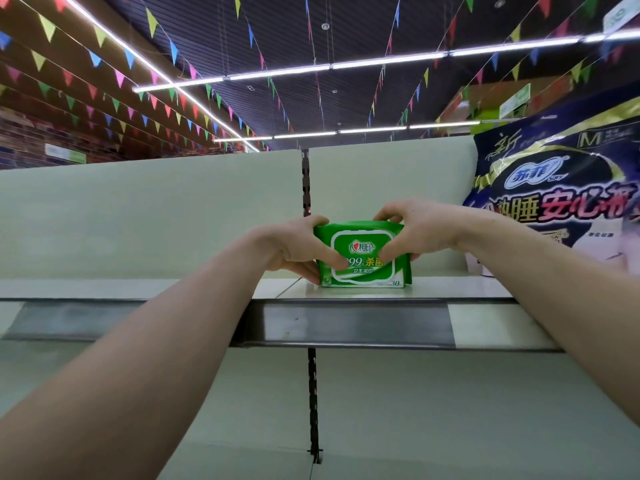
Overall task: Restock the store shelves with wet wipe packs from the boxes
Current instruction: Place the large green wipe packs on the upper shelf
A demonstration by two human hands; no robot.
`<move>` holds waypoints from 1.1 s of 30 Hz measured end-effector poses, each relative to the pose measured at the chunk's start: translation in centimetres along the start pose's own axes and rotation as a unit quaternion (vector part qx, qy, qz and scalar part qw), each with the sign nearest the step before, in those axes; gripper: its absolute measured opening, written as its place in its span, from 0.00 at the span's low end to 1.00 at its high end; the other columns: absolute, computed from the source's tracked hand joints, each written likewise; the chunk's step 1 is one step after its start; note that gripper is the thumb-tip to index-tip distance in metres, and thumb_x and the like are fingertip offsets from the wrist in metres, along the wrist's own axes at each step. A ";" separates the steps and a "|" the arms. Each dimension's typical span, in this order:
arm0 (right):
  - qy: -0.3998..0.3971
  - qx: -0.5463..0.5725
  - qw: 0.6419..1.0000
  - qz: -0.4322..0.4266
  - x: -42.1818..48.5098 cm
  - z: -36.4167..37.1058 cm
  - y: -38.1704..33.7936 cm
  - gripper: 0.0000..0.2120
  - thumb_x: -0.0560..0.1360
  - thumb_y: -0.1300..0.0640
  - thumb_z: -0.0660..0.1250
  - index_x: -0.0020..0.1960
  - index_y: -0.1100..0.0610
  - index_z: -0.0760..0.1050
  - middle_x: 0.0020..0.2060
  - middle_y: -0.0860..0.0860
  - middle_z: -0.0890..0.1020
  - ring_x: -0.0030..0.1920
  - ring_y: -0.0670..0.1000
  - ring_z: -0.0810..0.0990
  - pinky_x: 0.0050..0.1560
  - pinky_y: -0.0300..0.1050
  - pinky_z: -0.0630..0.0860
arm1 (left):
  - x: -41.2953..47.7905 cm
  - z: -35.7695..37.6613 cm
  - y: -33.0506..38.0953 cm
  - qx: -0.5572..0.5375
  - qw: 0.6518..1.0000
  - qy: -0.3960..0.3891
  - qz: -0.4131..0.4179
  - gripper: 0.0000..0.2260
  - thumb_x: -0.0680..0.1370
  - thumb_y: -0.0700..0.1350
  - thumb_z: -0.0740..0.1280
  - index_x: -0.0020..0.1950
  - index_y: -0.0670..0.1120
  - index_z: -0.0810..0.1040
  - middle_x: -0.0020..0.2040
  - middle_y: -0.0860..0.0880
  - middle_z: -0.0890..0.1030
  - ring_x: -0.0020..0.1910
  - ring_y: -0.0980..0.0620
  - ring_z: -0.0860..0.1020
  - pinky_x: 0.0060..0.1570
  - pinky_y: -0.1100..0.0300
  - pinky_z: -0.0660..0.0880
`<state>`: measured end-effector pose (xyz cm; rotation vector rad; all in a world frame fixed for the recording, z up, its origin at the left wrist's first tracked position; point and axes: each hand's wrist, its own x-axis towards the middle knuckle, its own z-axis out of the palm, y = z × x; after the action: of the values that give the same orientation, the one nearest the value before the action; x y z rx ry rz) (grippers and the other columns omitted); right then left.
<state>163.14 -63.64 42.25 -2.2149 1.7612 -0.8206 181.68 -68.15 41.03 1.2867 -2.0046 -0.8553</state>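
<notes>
Both hands (294, 249) (414, 233) grip upright wet wipe pack (363, 258) — long axis left-right.

glossy plastic wipe pack (363, 254), smooth matt shelf (450, 287)

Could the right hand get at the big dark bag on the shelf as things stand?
Probably yes: the bag stands just right of the right hand with bare shelf between, but that hand grips the green wipes pack.

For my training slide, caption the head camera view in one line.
Left hand and right hand hold a green wet wipe pack on the shelf near a dark-blue package.
</notes>
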 end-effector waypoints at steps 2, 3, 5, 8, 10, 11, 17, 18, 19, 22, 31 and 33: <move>0.027 -0.058 0.998 -0.019 -0.2 0.3 -0.1 0.28 0.72 0.61 0.72 0.69 0.53 0.68 0.60 0.53 0.75 0.51 0.52 0.79 0.50 0.43 0.79 | -0.1 0.1 -0.1 0.004 1.000 0.006 0.003 0.41 0.70 0.36 0.75 0.77 0.49 0.58 0.61 0.43 0.77 0.49 0.42 0.83 0.49 0.49 0.81; 0.047 -0.089 0.994 -0.037 -0.4 0.5 -0.2 0.29 0.71 0.60 0.72 0.70 0.52 0.67 0.63 0.53 0.72 0.53 0.52 0.77 0.51 0.42 0.77 | -0.1 0.1 -0.2 0.009 1.000 0.012 0.007 0.40 0.71 0.38 0.76 0.77 0.50 0.58 0.61 0.43 0.77 0.49 0.43 0.83 0.48 0.50 0.82; 0.080 -0.128 0.985 -0.080 -0.6 0.9 -0.2 0.30 0.71 0.56 0.73 0.71 0.50 0.67 0.65 0.52 0.67 0.58 0.53 0.73 0.56 0.43 0.75 | -0.2 0.3 -0.3 0.033 0.999 0.035 0.026 0.39 0.71 0.45 0.76 0.76 0.53 0.59 0.60 0.45 0.77 0.50 0.46 0.82 0.43 0.53 0.82; 0.112 -0.173 0.973 -0.107 -0.7 1.3 -0.4 0.26 0.72 0.51 0.72 0.68 0.49 0.71 0.62 0.51 0.70 0.58 0.52 0.73 0.59 0.49 0.75 | -0.4 0.5 -0.2 0.078 0.991 0.082 0.074 0.32 0.72 0.52 0.74 0.74 0.55 0.65 0.57 0.49 0.77 0.51 0.51 0.79 0.42 0.58 0.79; 0.119 -0.191 0.968 -0.108 -0.6 1.5 -0.5 0.23 0.72 0.51 0.71 0.66 0.49 0.72 0.58 0.50 0.74 0.55 0.51 0.75 0.56 0.50 0.76 | -0.6 0.6 -0.1 0.101 0.986 0.087 0.100 0.26 0.74 0.51 0.72 0.71 0.53 0.70 0.53 0.51 0.78 0.48 0.54 0.78 0.40 0.61 0.77; 0.120 -0.197 0.967 -0.109 -0.6 1.6 -0.5 0.23 0.72 0.51 0.71 0.66 0.50 0.73 0.57 0.50 0.75 0.54 0.51 0.76 0.56 0.50 0.77 | -0.6 0.7 -0.1 0.111 0.985 0.086 0.104 0.23 0.75 0.51 0.71 0.69 0.53 0.72 0.51 0.51 0.79 0.46 0.55 0.78 0.39 0.62 0.77; 0.129 -0.272 0.949 -0.098 -0.6 2.0 -1.3 0.19 0.75 0.50 0.68 0.65 0.51 0.73 0.55 0.51 0.75 0.54 0.52 0.74 0.54 0.51 0.77 | -1.1 1.1 0.7 0.197 0.972 0.087 0.097 0.19 0.77 0.53 0.68 0.67 0.52 0.73 0.53 0.49 0.80 0.48 0.50 0.77 0.41 0.58 0.77; 0.137 -0.289 0.942 -0.097 -0.5 2.2 -1.4 0.18 0.75 0.50 0.67 0.64 0.51 0.73 0.55 0.51 0.74 0.54 0.52 0.72 0.53 0.51 0.76 | -1.2 1.2 0.8 0.213 0.968 0.091 0.099 0.19 0.78 0.53 0.68 0.67 0.51 0.73 0.52 0.49 0.80 0.47 0.51 0.77 0.38 0.59 0.76; 0.141 -0.299 0.939 -0.096 -0.6 2.3 -1.5 0.18 0.75 0.49 0.67 0.64 0.51 0.73 0.55 0.51 0.74 0.54 0.52 0.71 0.52 0.51 0.76 | -1.3 1.4 0.8 0.226 0.964 0.097 0.101 0.19 0.78 0.53 0.68 0.67 0.51 0.73 0.52 0.49 0.80 0.44 0.52 0.76 0.35 0.60 0.74; 0.133 -0.313 0.936 -0.089 -1.1 2.3 -1.9 0.18 0.76 0.49 0.66 0.64 0.51 0.73 0.54 0.51 0.73 0.54 0.53 0.72 0.51 0.51 0.76 | -1.7 1.7 1.0 0.267 0.950 0.121 0.110 0.19 0.77 0.52 0.68 0.65 0.47 0.74 0.56 0.47 0.80 0.44 0.52 0.77 0.39 0.60 0.74; 0.135 -0.248 0.944 -0.172 -4.0 2.0 -4.8 0.19 0.77 0.51 0.66 0.67 0.48 0.72 0.62 0.48 0.76 0.60 0.51 0.74 0.58 0.51 0.75 | -7.1 0.0 2.3 0.299 0.932 0.203 0.041 0.28 0.78 0.48 0.69 0.76 0.44 0.64 0.72 0.45 0.70 0.68 0.46 0.71 0.65 0.54 0.68; 0.125 -0.221 0.946 -0.203 -4.6 2.4 -5.9 0.16 0.77 0.52 0.66 0.65 0.49 0.74 0.59 0.48 0.78 0.57 0.51 0.76 0.57 0.49 0.75 | -9.2 -0.4 2.4 0.285 0.930 0.230 0.013 0.25 0.78 0.46 0.68 0.73 0.44 0.67 0.69 0.45 0.72 0.64 0.46 0.74 0.60 0.54 0.72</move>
<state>168.71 -58.17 41.65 -2.9576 1.7564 -0.8838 183.89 -58.96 41.87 1.5801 -1.9230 0.0808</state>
